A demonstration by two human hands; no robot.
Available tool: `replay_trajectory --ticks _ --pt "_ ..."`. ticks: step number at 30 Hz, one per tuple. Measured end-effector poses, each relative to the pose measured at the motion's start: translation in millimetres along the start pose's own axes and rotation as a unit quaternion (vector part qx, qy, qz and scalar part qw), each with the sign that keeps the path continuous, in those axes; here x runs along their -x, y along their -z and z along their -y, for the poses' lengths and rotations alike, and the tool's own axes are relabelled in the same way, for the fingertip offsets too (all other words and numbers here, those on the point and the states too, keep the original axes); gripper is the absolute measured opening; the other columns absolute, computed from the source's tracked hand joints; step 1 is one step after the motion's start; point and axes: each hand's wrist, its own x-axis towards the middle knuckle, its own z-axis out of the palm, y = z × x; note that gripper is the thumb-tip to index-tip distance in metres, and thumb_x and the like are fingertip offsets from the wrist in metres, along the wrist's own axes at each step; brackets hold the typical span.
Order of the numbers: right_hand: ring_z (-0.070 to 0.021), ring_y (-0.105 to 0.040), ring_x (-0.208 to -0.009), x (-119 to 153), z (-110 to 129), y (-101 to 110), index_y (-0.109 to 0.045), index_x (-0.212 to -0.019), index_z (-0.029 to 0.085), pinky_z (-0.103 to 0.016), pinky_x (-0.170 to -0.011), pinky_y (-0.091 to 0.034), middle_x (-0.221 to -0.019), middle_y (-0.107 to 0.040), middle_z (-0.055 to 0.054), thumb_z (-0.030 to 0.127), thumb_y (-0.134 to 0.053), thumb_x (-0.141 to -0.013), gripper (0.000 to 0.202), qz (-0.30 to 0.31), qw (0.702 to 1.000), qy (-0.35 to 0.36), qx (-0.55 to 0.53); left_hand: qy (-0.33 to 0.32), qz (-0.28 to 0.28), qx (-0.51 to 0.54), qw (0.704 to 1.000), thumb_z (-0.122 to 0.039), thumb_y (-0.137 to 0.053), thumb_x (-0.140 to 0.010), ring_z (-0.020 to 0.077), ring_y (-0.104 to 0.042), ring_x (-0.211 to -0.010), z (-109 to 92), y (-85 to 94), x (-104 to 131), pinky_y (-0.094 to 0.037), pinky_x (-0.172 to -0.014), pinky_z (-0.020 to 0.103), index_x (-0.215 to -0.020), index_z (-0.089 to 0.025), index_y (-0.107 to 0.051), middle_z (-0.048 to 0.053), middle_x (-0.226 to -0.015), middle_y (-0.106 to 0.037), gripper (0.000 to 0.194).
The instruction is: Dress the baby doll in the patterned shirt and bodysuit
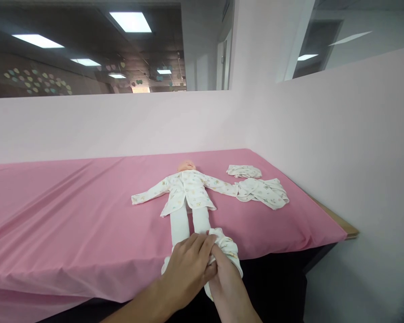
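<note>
A doll [187, 166] lies on its back on the pink cloth, its head at the far side and its white legs [179, 226] toward me. It wears a white, patterned baby jacket [193, 187] with both sleeves spread out. At the leg on the right is a bunched, patterned baby garment [226, 246]. My right hand [224, 273] is closed on this garment from below. My left hand [191, 264] lies across the lower legs, fingers curled against the garment and my right fingers. The hands hide the doll's feet and part of the cloth.
Two more patterned white cloths, a small folded one [244, 171] and a larger rumpled one [264, 193], lie right of the doll. The pink tablecloth [87, 215] hangs over the near edge. A wooden board corner [348, 229] sticks out at right, along the wall [363, 148].
</note>
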Motion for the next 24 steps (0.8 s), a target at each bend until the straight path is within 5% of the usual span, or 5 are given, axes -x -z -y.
replay_trajectory --ticks 5,9,18,24 --pt "-0.0199 -0.060 -0.098 -4 -2 -2 -0.057 -0.077 0.021 -0.024 -0.078 -0.055 -0.080 -0.059 0.002 0.023 -0.086 -0.061 0.033 0.021 0.998 -0.021 -0.051 -0.050 -0.046 -0.030 0.997 -0.013 -0.044 -0.090 0.0225 -0.068 -0.080 4 -9.6 3 -0.053 -0.062 0.034 -0.124 -0.012 -0.045 0.011 -0.098 -0.071 0.034" --pt "-0.0175 -0.060 -0.089 -4 -3 2 -0.060 -0.080 0.021 -0.022 -0.073 -0.055 -0.080 -0.059 0.001 0.028 -0.081 -0.069 0.025 0.053 0.998 -0.032 -0.025 -0.042 -0.055 -0.039 0.997 -0.005 -0.038 -0.088 0.0211 -0.066 -0.072 9 -17.9 2 -0.050 -0.061 0.033 -0.125 -0.012 -0.045 0.008 -0.088 -0.070 0.038" --pt "-0.0165 -0.058 -0.066 -4 -5 -8 -0.056 -0.065 0.021 -0.028 -0.067 -0.054 -0.065 -0.057 0.001 0.026 -0.077 -0.068 0.022 0.074 0.997 -0.027 0.003 0.102 0.141 0.190 0.966 -0.013 -0.035 -0.092 0.0172 -0.062 -0.079 18 25.6 -9 -0.045 -0.067 0.026 -0.117 -0.024 -0.050 0.000 -0.088 -0.068 0.032" --pt "-0.0194 -0.062 -0.073 -11 -7 -4 -0.065 -0.078 0.019 -0.028 -0.067 -0.053 -0.074 -0.063 -0.001 0.031 -0.075 -0.070 0.017 0.102 0.994 -0.048 0.003 0.194 0.163 0.084 0.964 -0.020 -0.041 -0.089 0.0252 -0.064 -0.088 9 27.6 -10 -0.046 -0.073 0.033 -0.118 -0.019 -0.051 0.008 -0.101 -0.068 0.030"
